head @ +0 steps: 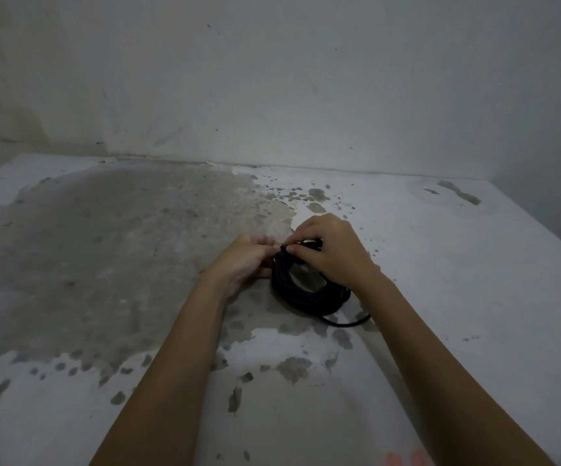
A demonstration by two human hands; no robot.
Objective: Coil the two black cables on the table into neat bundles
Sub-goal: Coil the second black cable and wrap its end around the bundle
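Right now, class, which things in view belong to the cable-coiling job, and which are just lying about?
Job: round black coiled cable bundle, its loose tail; left hand and right hand, both pinching the coil's top.
Just there: worn white-painted table; stained whitish wall. Only one cable shows.
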